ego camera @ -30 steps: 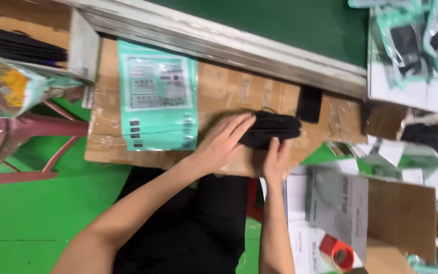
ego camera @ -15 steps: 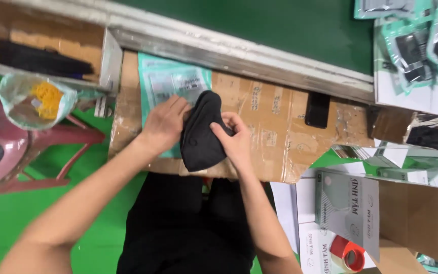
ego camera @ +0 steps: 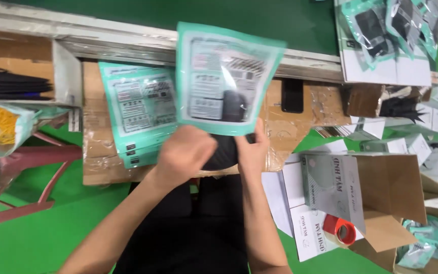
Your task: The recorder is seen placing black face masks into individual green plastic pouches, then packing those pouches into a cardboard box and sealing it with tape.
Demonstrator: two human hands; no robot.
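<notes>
Teal pouch (ego camera: 227, 76), black masks (ego camera: 221, 152)

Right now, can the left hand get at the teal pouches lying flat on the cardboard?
Probably yes. The left hand is just beside the flat teal pouches with nothing between, but it is busy with the black stack at the raised pouch, so it would have to let go first.

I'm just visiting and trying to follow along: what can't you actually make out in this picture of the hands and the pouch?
Head view only:
- The teal pouch is motion-blurred; its print is unreadable.
- The black item is mostly hidden behind the left hand, right hand and pouch; whether it is inside yet is unclear.
- The fingertips are hidden behind the pouch.
- The pink stool is cut off by the left edge.
</notes>
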